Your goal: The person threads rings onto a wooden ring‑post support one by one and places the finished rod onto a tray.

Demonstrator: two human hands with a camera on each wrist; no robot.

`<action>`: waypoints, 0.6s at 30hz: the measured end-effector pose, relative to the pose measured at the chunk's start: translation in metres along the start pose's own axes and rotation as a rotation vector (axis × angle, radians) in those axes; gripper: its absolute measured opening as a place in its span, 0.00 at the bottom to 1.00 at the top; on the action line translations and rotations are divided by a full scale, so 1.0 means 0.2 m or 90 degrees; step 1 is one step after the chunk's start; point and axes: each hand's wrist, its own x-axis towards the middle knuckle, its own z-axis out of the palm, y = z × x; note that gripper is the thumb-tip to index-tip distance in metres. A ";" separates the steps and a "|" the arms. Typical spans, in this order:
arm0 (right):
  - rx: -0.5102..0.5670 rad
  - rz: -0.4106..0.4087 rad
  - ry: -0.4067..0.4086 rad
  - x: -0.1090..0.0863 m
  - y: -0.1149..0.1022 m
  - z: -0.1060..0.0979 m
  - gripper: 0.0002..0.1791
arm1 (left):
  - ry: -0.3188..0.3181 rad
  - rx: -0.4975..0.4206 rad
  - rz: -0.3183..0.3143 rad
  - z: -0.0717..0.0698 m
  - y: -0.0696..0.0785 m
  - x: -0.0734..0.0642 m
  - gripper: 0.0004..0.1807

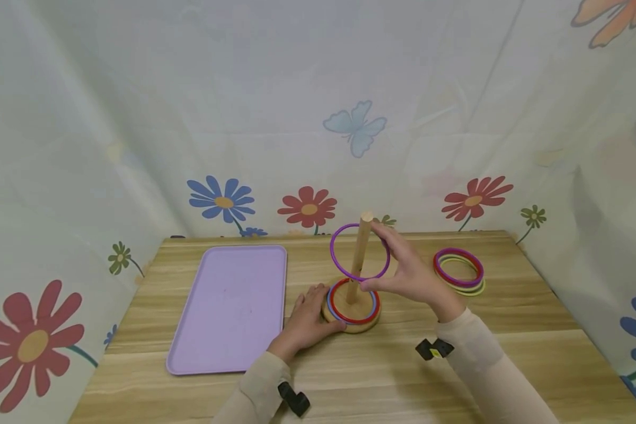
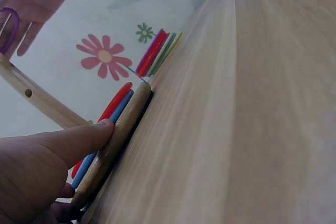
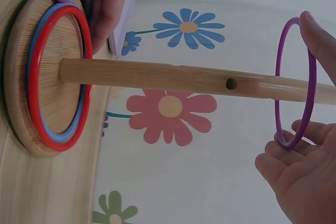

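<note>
In my right hand (image 1: 410,274) is a purple ring (image 3: 313,77), held between thumb and fingers at its edge. It encircles the upper part of an upright wooden post (image 1: 359,253), below the tip. The post rises from a round wooden base (image 1: 368,327). On the base lie a red ring (image 2: 115,100) and a blue ring (image 2: 124,103), red on top, both around the foot of the post. My left hand (image 1: 308,321) grips the base's left side, thumb at the near edge beside the rings, fingers around the far left.
A stack of rings (image 1: 481,271), red, purple and yellow among them, lies on the table to the right. A flat lilac tray (image 1: 228,306) lies on the left. Behind the wooden table (image 1: 403,377) hangs a flower-printed cloth (image 1: 275,118).
</note>
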 end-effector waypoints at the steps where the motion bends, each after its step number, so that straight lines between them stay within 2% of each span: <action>1: 0.002 -0.001 -0.001 0.00 0.01 0.00 0.63 | 0.000 0.000 0.002 0.00 0.00 0.00 0.54; 10: 0.032 0.001 -0.013 -0.03 0.07 0.04 0.60 | 0.002 -0.002 0.005 0.00 0.01 0.00 0.55; 18: 0.044 -0.022 -0.016 -0.05 0.14 0.09 0.59 | 0.009 -0.006 0.014 -0.01 0.00 0.00 0.54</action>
